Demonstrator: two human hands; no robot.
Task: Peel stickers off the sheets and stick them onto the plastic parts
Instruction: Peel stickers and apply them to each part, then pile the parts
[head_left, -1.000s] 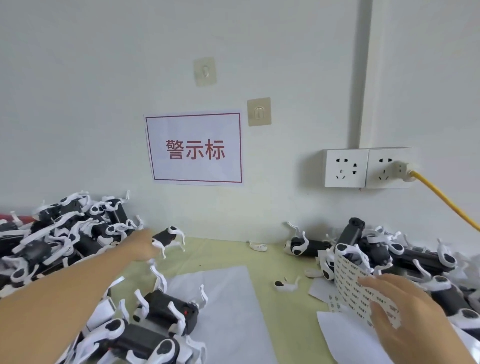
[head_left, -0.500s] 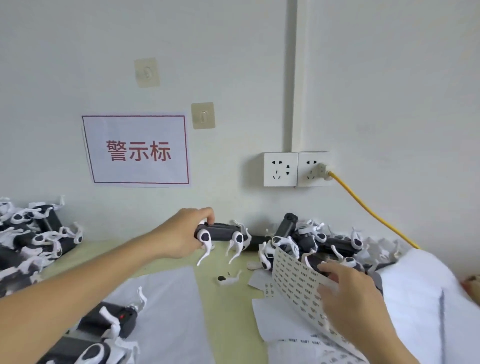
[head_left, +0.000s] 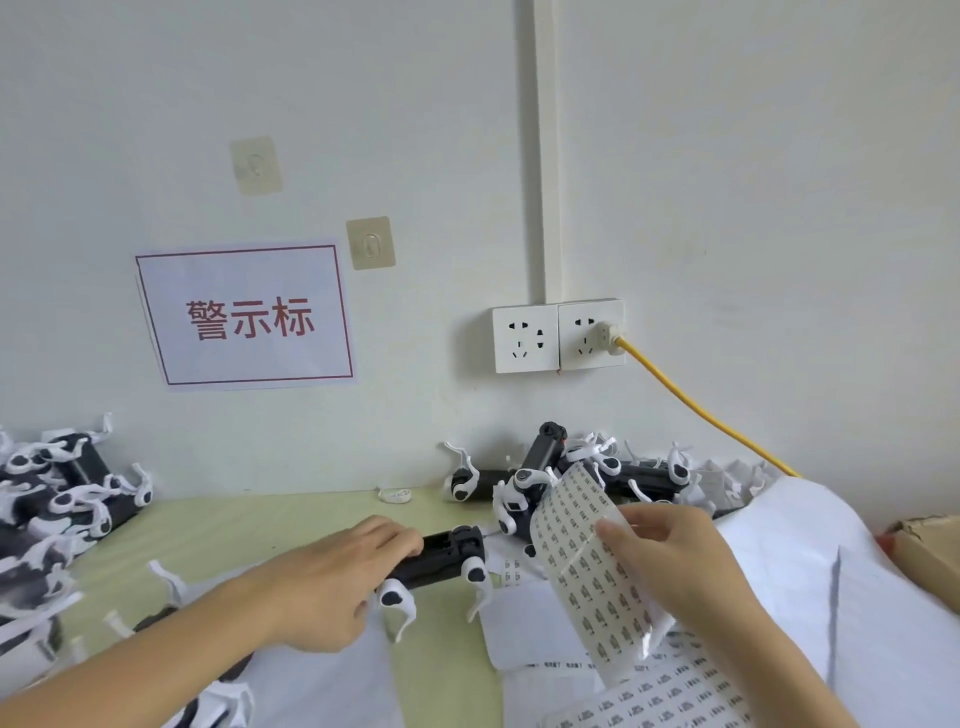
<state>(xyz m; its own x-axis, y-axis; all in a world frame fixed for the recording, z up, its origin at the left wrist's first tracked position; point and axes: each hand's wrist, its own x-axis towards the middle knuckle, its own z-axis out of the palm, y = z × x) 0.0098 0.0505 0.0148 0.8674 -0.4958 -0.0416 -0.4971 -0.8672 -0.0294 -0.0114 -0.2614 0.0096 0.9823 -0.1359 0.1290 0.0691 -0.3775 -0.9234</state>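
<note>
Head view: left hand (head_left: 332, 582) curled round a black plastic part with white clips (head_left: 441, 558) at mid-bench; right hand (head_left: 670, 561) pinching a curling sheet of small printed stickers (head_left: 582, 561) just beside it — none visibly peeled yet, heaps of like parts (head_left: 62, 499) at the left edge and back-right.

Left hand (head_left: 332, 582) came off the left-edge pile of parts (head_left: 57, 499) with one black-and-white part (head_left: 441, 558), swung it across past the back edge, and now has it low near the middle of the table (head_left: 291, 525), just left of the sheet (head_left: 587, 561). Right hand (head_left: 675, 566) kept its pinch on the sheet and lifted it more upright. Camera panned right: wall sign (head_left: 247, 317) slid left.
</note>
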